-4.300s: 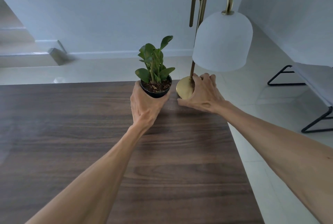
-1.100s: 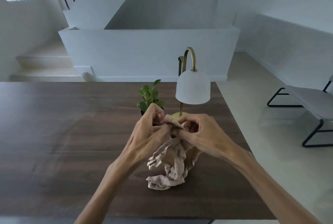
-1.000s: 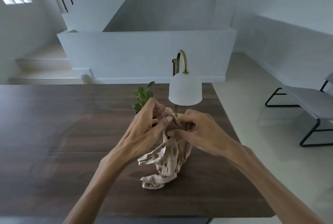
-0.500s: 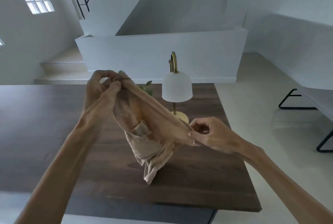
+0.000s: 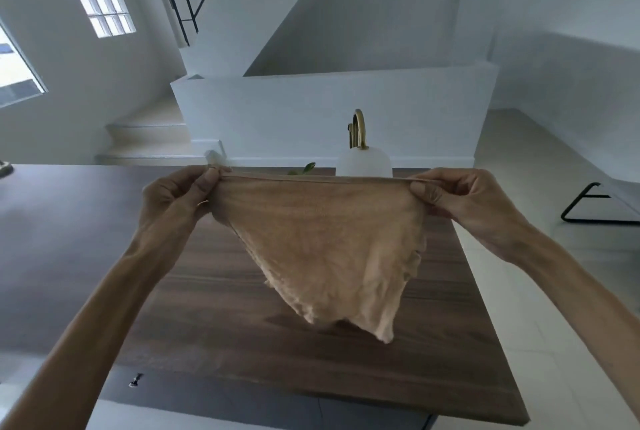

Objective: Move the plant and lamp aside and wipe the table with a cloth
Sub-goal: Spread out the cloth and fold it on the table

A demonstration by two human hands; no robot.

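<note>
A beige cloth [image 5: 325, 249] hangs spread out above the dark wooden table [image 5: 207, 308], stretched taut along its top edge. My left hand [image 5: 176, 201] pinches its left corner and my right hand [image 5: 460, 204] pinches its right corner. The lower tip of the cloth dangles just above the tabletop. Behind the cloth, at the table's far right end, the lamp [image 5: 363, 159] shows only its white shade top and brass arc. A leaf or two of the plant [image 5: 306, 168] peeks over the cloth's edge to the lamp's left.
The table's near edge [image 5: 311, 398] and right edge run close to my arms. A black-legged bench [image 5: 595, 204] stands on the pale floor at the right. White stairs [image 5: 149, 139] and a low wall lie beyond the table.
The crumpled cloth has been lifted off the table and pulled open. My hands moved apart and up, and the cloth is now stretched flat between them, hiding most of the plant and lamp.
</note>
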